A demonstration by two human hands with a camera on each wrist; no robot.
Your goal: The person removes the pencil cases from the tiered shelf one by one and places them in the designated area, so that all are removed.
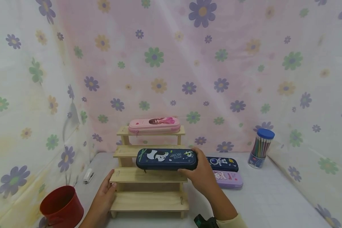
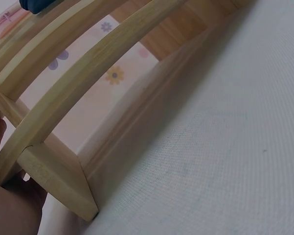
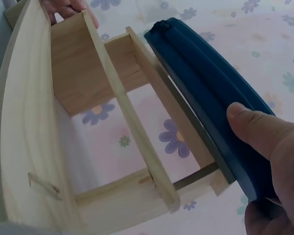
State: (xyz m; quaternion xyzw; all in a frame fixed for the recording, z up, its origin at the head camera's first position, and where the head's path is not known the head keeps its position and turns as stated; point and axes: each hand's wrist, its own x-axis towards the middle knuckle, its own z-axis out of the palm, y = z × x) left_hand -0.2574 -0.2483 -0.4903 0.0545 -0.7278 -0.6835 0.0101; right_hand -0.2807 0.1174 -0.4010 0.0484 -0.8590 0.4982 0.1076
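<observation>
A wooden stepped shelf point(image 1: 149, 175) stands on the table. My right hand point(image 1: 194, 162) grips the right end of a navy pencil case point(image 1: 165, 159) and holds it level just over the shelf's second step. The right wrist view shows my thumb point(image 3: 264, 132) pressed on the navy pencil case point(image 3: 205, 83), above the slats of the shelf point(image 3: 24, 122). My left hand point(image 1: 109, 185) holds the shelf's left side at the third step, and its fingers point(image 3: 68, 6) curl over the side panel. A pink pencil case point(image 1: 154, 124) lies on the top step.
A second navy case point(image 1: 223, 163) and a purple case point(image 1: 228, 179) lie on the table right of the shelf. A clear tube of pencils with a blue lid point(image 1: 261, 147) stands at the back right. A red bucket point(image 1: 62, 207) and a white stapler point(image 1: 88, 175) are at the left.
</observation>
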